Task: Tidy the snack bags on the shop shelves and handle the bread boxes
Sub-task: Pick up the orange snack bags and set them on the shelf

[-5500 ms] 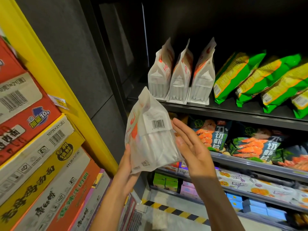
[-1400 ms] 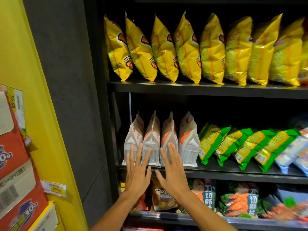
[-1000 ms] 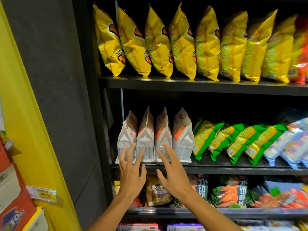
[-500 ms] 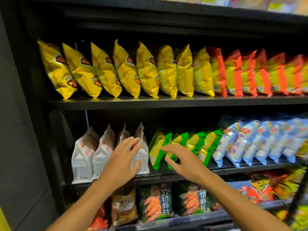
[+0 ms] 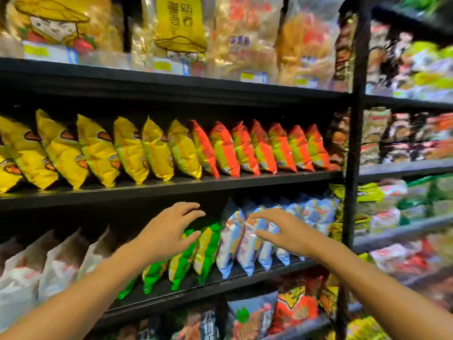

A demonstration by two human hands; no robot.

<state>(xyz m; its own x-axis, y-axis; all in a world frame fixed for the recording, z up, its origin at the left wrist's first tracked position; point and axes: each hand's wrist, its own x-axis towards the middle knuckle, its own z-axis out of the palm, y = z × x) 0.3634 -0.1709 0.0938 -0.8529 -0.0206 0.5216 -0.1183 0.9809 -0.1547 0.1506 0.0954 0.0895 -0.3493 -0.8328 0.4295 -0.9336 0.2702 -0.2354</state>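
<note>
Both my hands reach toward the middle shelf (image 5: 220,282). My left hand (image 5: 169,229) hovers with spread fingers over the green snack bags (image 5: 193,256), covering their tops. My right hand (image 5: 282,229) is spread in front of the blue and white snack bags (image 5: 235,246), fingers relaxed, holding nothing. White bags (image 5: 56,263) stand in a row at the left of the same shelf. No bread boxes are in view.
Yellow bags (image 5: 98,150) and orange-red bags (image 5: 259,148) line the shelf above. Large clear bags (image 5: 181,28) fill the top shelf. A black upright post (image 5: 353,148) divides off a second shelf unit at the right. More snack bags (image 5: 291,310) sit below.
My view and both hands have shifted right along the shelf, from the white bags to the green and blue ones. The white bag I held earlier is no longer in my hands.
</note>
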